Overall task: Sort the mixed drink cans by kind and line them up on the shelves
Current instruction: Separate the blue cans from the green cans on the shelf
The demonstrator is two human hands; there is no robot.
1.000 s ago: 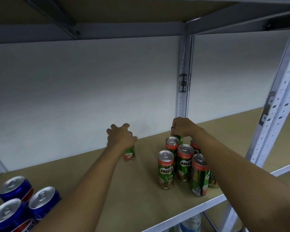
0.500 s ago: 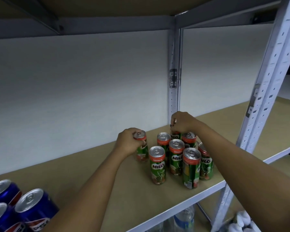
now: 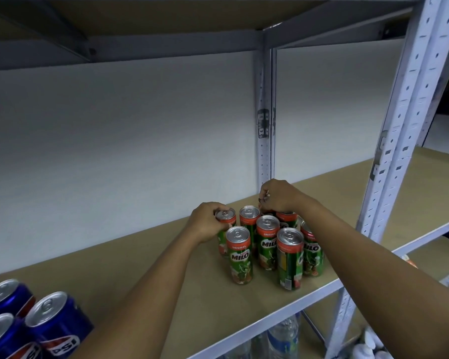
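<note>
Spanning whole view: metal shelf (image 3: 166, 301), tan board, grey-white posts, white wall behind, upper deck overhead at 12 o'clock. Front post (image 3: 405, 141) tall at 2 o'clock, rear post (image 3: 266, 120) just right of centre.

Both forearms reaching in from 6 and 4 o'clock toward cluster just below centre.

Pepsi cans (image 3: 55, 325) at 8 o'clock, three blue ones upright, bunched at front left edge, partly cropped. Well apart from cluster.

Milo cans (image 3: 267, 242) at centre, slightly toward 5 o'clock: green with red top bands, upright, packed tight in short rows. Front can (image 3: 239, 255) and right-front can (image 3: 290, 257) nearest shelf edge; label of front can reading ORIGINAL / MILO. Exact count hard to tell, some hidden behind right forearm.

Left hand (image 3: 205, 221) at cluster's 9 o'clock, fingers curled round top of left-rear can (image 3: 225, 224), thumb side against rim; can upright, touching or just beside its neighbours.

Right hand (image 3: 278, 195) at cluster's 12 o'clock, fingers curled down over rear can (image 3: 287, 218), gripping near its top; ring visible on one finger. Most of that can hidden behind hand and front rows.

Below shelf at 6 o'clock: clear bottles (image 3: 283, 338) on lower level, blurred. White items at 5 o'clock corner, too blurred to identify.
</note>
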